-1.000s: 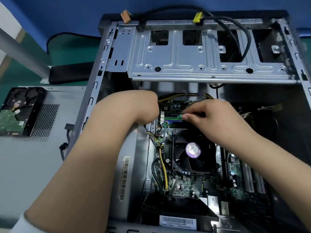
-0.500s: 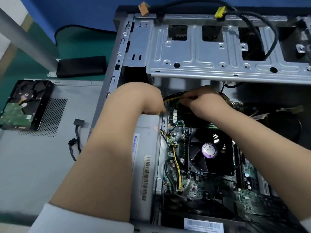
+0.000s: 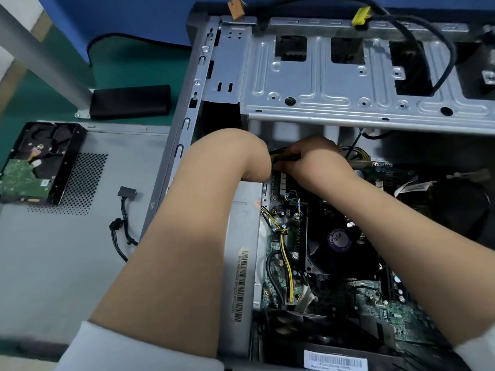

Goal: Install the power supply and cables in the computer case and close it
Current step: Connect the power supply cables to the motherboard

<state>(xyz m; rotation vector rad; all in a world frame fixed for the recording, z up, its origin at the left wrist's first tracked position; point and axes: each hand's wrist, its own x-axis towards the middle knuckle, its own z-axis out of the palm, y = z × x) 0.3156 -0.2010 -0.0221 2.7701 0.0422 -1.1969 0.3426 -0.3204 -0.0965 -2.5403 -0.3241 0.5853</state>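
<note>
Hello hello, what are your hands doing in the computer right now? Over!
Right hand pinching yellow-black cable bundle. Left hand hidden behind its wrist. Drive cage overhangs the spot.

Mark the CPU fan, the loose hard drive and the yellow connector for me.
CPU fan (image 3: 339, 240), head view, on its purple hub label.
Hard drive (image 3: 21, 178), head view, on its green circuit board.
Yellow connector (image 3: 361, 18), head view, on its plastic body.

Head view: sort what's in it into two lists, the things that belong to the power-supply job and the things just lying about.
Part of the job:
computer case
power supply
yellow-and-black cable bundle, pinched by the right hand
left hand, fingers hidden
side panel

Lying about:
hard drive on the side panel
black block
</note>
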